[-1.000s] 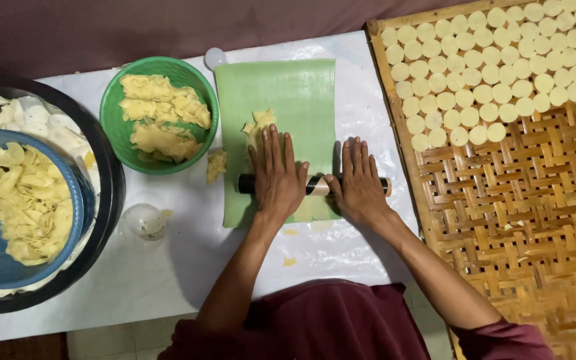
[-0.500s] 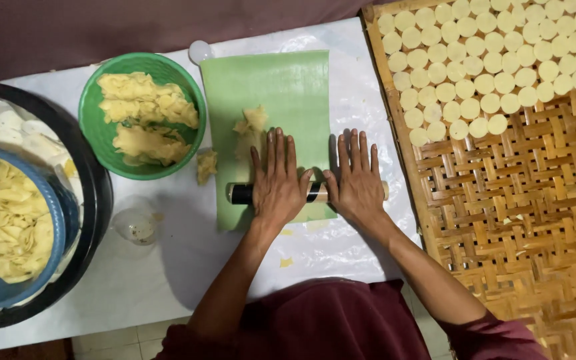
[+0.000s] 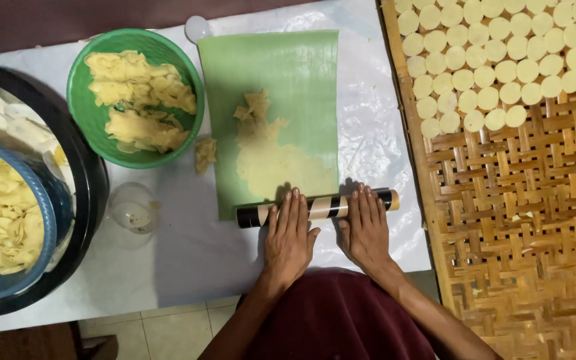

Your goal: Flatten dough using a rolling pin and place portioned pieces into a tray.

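Note:
My left hand [image 3: 289,237] and my right hand [image 3: 366,227] lie flat, side by side, on a black rolling pin with cream stripes [image 3: 325,207], fingers stretched over it. The pin lies across the near end of a green sheet [image 3: 288,80]. Just beyond the pin, a thin patch of pale yellow dough [image 3: 268,163] is spread on the sheet, with ragged pieces at its far end.
A green bowl [image 3: 78,73] of dough scraps sits left of the sheet, with a loose dough bit [image 3: 205,152] beside it. A blue bowl [image 3: 49,213] of yellow scraps rests in a black tray [image 3: 95,187]. A clear cup [image 3: 133,212] stands nearby. Round dough discs [image 3: 501,67] lie on a woven bamboo tray [image 3: 521,220] at right.
Both hands have drawn the rolling pin toward me along the green sheet, uncovering the flattened dough behind it. The view has also shifted closer.

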